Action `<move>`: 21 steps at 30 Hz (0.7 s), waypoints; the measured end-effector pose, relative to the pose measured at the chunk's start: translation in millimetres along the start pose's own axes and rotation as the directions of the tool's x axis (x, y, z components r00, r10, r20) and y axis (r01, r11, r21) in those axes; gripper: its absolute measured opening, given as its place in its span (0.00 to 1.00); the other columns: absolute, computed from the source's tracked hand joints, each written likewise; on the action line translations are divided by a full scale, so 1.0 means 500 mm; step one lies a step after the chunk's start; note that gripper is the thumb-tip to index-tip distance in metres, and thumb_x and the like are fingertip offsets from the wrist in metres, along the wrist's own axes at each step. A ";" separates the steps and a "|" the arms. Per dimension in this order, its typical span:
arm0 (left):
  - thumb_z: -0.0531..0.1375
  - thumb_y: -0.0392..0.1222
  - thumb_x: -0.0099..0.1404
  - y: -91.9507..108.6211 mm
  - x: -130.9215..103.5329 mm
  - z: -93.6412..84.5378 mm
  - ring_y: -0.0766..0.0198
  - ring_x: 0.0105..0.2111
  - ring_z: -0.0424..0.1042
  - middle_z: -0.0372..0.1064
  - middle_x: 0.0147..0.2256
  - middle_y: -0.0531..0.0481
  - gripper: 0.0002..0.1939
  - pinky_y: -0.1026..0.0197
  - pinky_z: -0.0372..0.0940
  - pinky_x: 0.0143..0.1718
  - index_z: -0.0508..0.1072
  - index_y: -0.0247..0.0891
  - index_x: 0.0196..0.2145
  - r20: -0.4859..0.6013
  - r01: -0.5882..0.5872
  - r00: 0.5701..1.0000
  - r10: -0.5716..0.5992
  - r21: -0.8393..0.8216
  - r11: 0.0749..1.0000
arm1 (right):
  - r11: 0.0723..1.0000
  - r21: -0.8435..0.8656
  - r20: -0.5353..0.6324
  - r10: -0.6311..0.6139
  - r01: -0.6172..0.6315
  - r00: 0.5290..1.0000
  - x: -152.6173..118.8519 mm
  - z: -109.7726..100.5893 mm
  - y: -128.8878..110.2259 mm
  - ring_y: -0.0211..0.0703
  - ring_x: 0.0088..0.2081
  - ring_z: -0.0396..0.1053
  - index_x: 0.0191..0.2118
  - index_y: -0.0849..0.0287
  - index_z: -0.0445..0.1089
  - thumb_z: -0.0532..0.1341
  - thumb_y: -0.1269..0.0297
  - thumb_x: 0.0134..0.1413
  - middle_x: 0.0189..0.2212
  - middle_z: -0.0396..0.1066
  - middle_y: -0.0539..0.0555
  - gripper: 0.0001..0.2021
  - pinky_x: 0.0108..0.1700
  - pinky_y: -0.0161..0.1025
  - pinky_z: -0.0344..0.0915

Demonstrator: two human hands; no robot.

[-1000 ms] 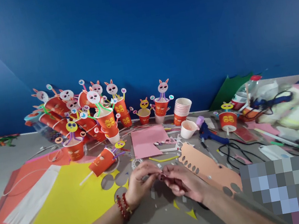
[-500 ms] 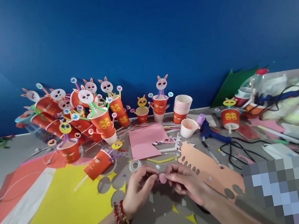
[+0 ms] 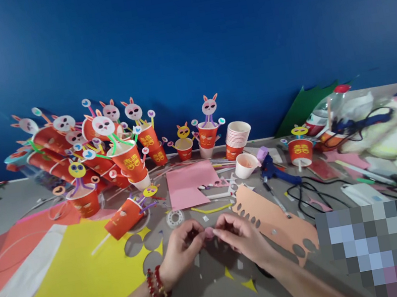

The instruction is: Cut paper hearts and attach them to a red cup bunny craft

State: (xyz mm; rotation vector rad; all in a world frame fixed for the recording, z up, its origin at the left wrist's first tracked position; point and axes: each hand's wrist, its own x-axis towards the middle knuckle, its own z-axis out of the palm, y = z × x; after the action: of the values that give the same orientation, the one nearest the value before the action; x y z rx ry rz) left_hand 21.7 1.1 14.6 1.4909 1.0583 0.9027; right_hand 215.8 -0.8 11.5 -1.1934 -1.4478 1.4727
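A small round pink paper piece (image 3: 209, 233) is pinched between my two hands, low in the middle of the view. My left hand (image 3: 185, 245), with red bead bracelets at its wrist, grips the piece's left edge between thumb and forefinger. From the other side, my right hand (image 3: 239, 236) closes thumb and fingertips on its right edge. Beyond the hands lie a yellow strip (image 3: 212, 208) and a white tape ring (image 3: 175, 218). Small yellow scraps (image 3: 249, 285) are on the grey table below them.
Red cups with paper animal faces (image 3: 126, 161) crowd the back left. Yellow paper (image 3: 72, 283) covers the left front. Peach paper (image 3: 273, 222), a blue glue gun (image 3: 279, 172) and black cables are on the right. A white cup stack (image 3: 238, 134) stands behind.
The fingertips of both hands have shifted on the pink piece, my left ones now gripping its edge more visibly. The whole scene has slid slightly left in the view.
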 end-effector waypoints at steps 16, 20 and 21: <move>0.58 0.49 0.67 -0.008 0.003 0.003 0.67 0.24 0.61 0.65 0.24 0.53 0.14 0.66 0.54 0.25 0.69 0.37 0.28 0.035 -0.007 0.999 0.001 0.171 0.985 | 0.943 -0.302 -0.009 -0.146 0.137 0.989 -0.002 -0.007 0.000 0.38 0.27 0.60 0.28 0.57 0.64 0.59 0.60 0.60 0.23 0.62 0.47 0.11 0.28 0.33 0.55; 0.57 0.47 0.67 -0.007 0.001 0.002 0.67 0.25 0.62 0.69 0.28 0.52 0.12 0.66 0.55 0.25 0.72 0.37 0.31 0.050 -0.042 0.998 0.031 0.239 0.970 | 0.913 -0.379 -0.025 -0.173 0.151 0.985 0.005 -0.020 0.003 0.38 0.27 0.61 0.27 0.57 0.64 0.59 0.60 0.60 0.23 0.64 0.47 0.11 0.28 0.33 0.55; 0.57 0.45 0.68 -0.007 0.000 0.001 0.66 0.26 0.64 0.70 0.29 0.51 0.10 0.66 0.56 0.26 0.72 0.38 0.33 0.049 -0.056 0.998 0.045 0.260 0.964 | 0.903 -0.403 -0.036 -0.176 0.147 0.984 0.007 -0.024 0.006 0.38 0.26 0.60 0.27 0.57 0.64 0.60 0.59 0.60 0.23 0.63 0.46 0.12 0.28 0.33 0.54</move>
State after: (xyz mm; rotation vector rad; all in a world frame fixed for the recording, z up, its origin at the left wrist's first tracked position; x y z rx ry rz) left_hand 21.6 1.4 10.9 1.7553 1.1458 0.7846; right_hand 226.4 5.9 9.0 -1.3123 -1.8080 1.0376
